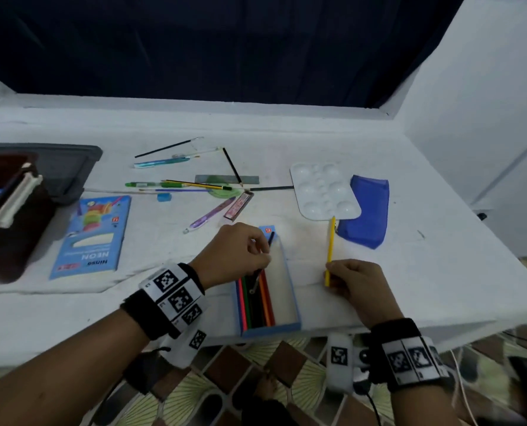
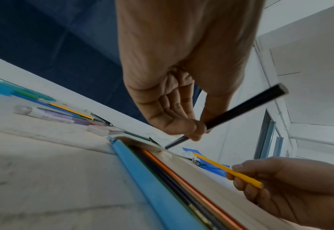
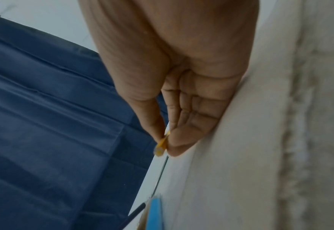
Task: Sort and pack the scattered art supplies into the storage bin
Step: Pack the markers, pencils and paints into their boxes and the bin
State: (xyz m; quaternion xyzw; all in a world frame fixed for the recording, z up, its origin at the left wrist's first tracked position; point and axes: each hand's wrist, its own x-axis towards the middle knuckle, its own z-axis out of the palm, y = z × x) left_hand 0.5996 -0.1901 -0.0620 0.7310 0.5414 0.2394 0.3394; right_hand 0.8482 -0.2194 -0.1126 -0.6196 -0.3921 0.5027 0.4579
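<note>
An open blue pencil box (image 1: 289,326) lies at the table's near edge with several coloured pencils (image 1: 257,305) along its left side. Over it my left hand (image 1: 240,253) pinches a black pencil (image 1: 270,238), seen slanting in the left wrist view as the black pencil (image 2: 241,109). To the box's right my right hand (image 1: 355,282) rests on the table and pinches a yellow pencil (image 1: 330,247) near its lower end; the yellow pencil (image 2: 227,170) (image 3: 161,146) shows in both wrist views. The grey storage bin (image 1: 68,167) stands at the far left.
The box's blue lid (image 1: 93,235) lies left of it. Loose pens, pencils and brushes (image 1: 188,182), a ruler (image 1: 226,179) and an eraser (image 1: 164,197) are scattered behind. A white palette (image 1: 323,189) and blue pouch (image 1: 366,210) lie at right. A dark organiser (image 1: 7,216) sits by the bin.
</note>
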